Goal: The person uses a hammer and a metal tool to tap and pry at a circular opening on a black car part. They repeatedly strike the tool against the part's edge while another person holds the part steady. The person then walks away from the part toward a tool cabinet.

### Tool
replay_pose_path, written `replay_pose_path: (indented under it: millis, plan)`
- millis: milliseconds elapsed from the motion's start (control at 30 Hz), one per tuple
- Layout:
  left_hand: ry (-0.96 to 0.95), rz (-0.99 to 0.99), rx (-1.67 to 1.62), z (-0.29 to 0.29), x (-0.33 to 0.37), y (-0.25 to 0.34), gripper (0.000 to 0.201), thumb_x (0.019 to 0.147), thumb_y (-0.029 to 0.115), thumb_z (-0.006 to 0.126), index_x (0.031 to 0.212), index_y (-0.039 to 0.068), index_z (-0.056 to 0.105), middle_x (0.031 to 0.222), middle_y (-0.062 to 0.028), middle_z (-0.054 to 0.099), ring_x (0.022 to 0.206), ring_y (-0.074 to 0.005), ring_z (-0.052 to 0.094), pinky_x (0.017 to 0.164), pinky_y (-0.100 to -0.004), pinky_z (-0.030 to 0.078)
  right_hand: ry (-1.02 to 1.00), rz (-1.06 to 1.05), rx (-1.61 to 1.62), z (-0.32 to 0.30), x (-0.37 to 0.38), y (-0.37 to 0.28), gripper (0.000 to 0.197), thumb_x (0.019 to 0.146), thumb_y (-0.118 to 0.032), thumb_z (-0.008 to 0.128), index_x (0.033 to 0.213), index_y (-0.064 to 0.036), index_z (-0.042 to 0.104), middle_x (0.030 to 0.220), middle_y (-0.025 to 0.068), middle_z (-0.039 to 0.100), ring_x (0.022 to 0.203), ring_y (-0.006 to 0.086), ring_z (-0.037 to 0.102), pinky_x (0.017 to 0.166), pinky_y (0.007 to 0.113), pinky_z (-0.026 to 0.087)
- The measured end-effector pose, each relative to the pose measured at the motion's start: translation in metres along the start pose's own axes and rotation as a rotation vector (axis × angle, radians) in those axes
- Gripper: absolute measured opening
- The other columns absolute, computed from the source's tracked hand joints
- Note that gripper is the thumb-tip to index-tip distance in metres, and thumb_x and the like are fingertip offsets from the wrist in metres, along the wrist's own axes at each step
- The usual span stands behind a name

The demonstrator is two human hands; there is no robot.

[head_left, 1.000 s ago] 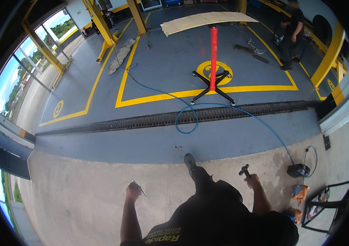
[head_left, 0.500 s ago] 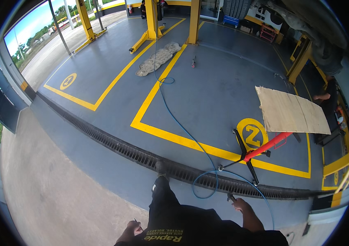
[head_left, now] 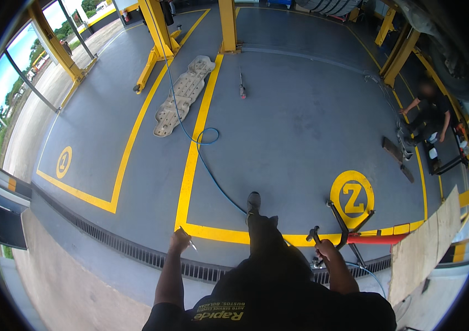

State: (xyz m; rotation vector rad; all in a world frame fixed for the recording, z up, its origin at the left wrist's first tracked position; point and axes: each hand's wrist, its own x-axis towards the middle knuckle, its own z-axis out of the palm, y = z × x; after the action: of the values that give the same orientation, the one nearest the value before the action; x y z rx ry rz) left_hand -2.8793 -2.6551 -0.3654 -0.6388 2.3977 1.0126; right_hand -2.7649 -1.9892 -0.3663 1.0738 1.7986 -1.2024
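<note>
My right hand (head_left: pixel 328 251) is wrapped round the handle of a hammer (head_left: pixel 314 234), its dark head pointing up and away from me. Closed in my left hand (head_left: pixel 180 241) is a thin tool with a pale, narrow shaft (head_left: pixel 193 244); its kind is too small to make out. Both hands are held apart, in front of my body at either side. Close to my right hand stands a red-posted stand (head_left: pixel 375 238) with black legs, and a sheet of plywood (head_left: pixel 427 245) lies on it.
A blue hose (head_left: pixel 207 168) runs over the grey floor ahead. A beige perforated panel (head_left: pixel 185 96) and a small tool (head_left: pixel 242 90) lie farther off. Yellow lift posts (head_left: pixel 228 27) stand behind. A person (head_left: pixel 430 110) sits at the right. A drain grate (head_left: pixel 113 237) crosses the floor.
I have stepped forward over the drain grate. The stand with the plywood now lies nearer on my right. My left hand has swung forward, and both hands keep hold of their tools.
</note>
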Motion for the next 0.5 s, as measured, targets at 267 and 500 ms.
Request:
replay_pose_path:
  millis: [267,500]
  plan:
    - [-0.108,-0.243,0.024,-0.019,0.304,0.192,0.025,0.088,0.023,0.068,0.101,0.002,0.068,0.086,-0.0156,0.075,0.081,-0.0288,0.076,0.077,-0.0395,0.06,-0.004,-0.03,-0.196,-0.064,0.246,-0.375,0.019,0.092,-0.013,0.065,0.097,0.0048,0.062,0.072,0.0099,0.062,0.056,0.0215,0.062,0.048,0.035,0.05]
    - [-0.528,-0.482,0.224,0.035,0.416,0.322,0.032,0.095,0.035,0.063,0.106,0.006,0.073,0.098,-0.0125,0.075,0.087,-0.0262,0.074,0.085,-0.0384,0.059,-0.044,-0.452,-0.238,-0.168,0.378,-0.888,0.021,0.096,-0.014,0.061,0.111,-0.0006,0.056,0.075,0.0076,0.062,0.057,0.0168,0.061,0.051,0.033,0.054]
